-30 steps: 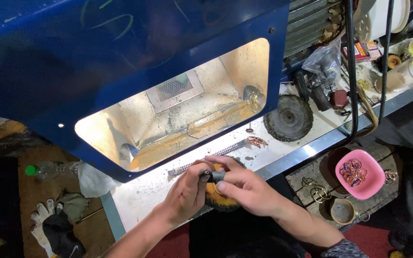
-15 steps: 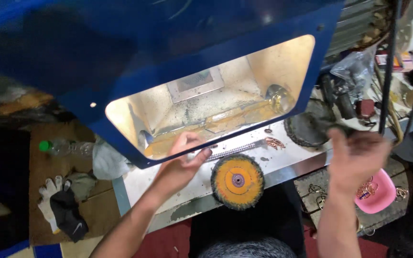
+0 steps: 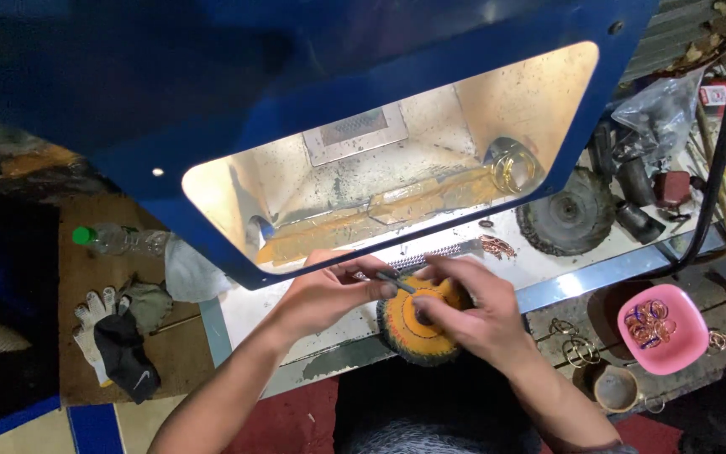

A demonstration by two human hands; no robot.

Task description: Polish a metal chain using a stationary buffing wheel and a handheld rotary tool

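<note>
Head view: we steady the yellow buffing wheel [image 3: 420,329] at the table [image 3: 548,267] edge below the lit blue hood [image 3: 313,101], right hand [image 3: 476,315] gripping its rim while left hand [image 3: 325,294] pinches a thin metal rod [image 3: 398,283] to its hub.

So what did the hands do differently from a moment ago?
Half a second ago the right hand was lifted off to the side, near the pink bowl; it has come back onto the orange wheel. The left hand slid from the bench edge to the wheel, and both now pinch a thin grey tool over it. The wheel, bowl, gloves and bottle stayed where they were.
</note>
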